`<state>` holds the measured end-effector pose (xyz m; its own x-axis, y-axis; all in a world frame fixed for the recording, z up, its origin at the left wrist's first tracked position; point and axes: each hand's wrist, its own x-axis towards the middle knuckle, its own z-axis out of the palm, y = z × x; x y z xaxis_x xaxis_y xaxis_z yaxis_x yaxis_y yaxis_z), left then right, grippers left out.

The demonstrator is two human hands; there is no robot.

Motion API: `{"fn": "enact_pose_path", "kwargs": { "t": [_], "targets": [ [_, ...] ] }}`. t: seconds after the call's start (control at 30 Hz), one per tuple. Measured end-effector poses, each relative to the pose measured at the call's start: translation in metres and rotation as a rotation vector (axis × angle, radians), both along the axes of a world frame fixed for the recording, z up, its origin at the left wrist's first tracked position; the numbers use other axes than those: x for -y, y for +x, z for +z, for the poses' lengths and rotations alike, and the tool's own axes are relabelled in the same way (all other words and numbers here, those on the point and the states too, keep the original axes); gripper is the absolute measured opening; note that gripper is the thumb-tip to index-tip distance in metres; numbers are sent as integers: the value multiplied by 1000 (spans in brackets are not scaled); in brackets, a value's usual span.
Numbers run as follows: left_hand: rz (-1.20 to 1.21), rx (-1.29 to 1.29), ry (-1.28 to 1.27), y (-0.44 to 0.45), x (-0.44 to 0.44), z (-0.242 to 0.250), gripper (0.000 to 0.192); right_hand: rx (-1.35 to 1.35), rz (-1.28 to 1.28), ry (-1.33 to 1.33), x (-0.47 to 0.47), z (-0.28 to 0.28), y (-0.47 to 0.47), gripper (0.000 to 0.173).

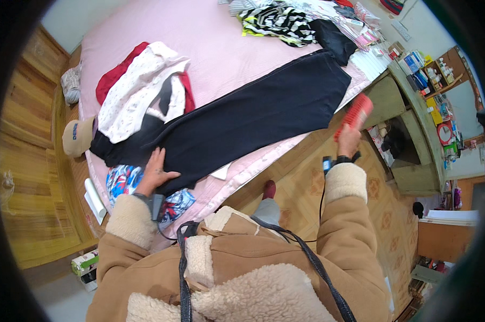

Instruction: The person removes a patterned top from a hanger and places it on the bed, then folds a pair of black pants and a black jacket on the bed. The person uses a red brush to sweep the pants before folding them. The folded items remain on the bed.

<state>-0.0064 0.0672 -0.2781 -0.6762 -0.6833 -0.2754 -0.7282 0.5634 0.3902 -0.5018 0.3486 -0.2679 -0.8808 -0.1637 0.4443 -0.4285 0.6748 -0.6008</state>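
Note:
A pair of dark trousers (250,108) lies stretched out along the edge of a bed with a pink cover (214,68). My left hand (156,173) rests on the trousers near their left end, fingers spread. Off the bed's right side, my right hand (349,140) grips a red brush (356,113) by its near end; the brush is slightly blurred and its bristles face the bed. A white patterned garment (133,96) and a red garment (109,82) lie beyond the left part of the trousers. Blue, white and red patterned cloth (121,181) shows beside my left wrist.
A beige cap (77,137) sits at the bed's left edge, beside a wooden wardrobe (29,153). Striped black-and-white cloth (282,24) lies at the far side. A green desk (419,100) holding boxes and bottles stands at right. Cables run from both my wrists.

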Motion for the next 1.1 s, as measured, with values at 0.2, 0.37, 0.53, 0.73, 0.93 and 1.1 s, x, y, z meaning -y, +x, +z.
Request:
{"fn": "enact_pose_path", "kwargs": {
  "t": [0.2, 0.37, 0.53, 0.73, 0.93, 1.1],
  "targets": [
    [156, -119, 161, -51, 3, 36, 72, -83, 927, 156, 62, -25, 125, 15],
    [260, -83, 130, -94, -13, 25, 82, 256, 908, 316, 77, -39, 73, 25],
    [354, -2, 140, -95, -13, 16, 92, 129, -152, 255, 3, -36, -163, 17],
    [435, 15, 158, -98, -10, 8, 100, 103, 235, 13, -1, -12, -175, 33],
    [437, 41, 164, -98, -6, 5, 98, -135, 1113, 166, 68, -24, -12, 17],
    [451, 36, 174, -99, -6, 6, 99, 595, 160, 197, 50, -50, -157, 25]
  ]
}}
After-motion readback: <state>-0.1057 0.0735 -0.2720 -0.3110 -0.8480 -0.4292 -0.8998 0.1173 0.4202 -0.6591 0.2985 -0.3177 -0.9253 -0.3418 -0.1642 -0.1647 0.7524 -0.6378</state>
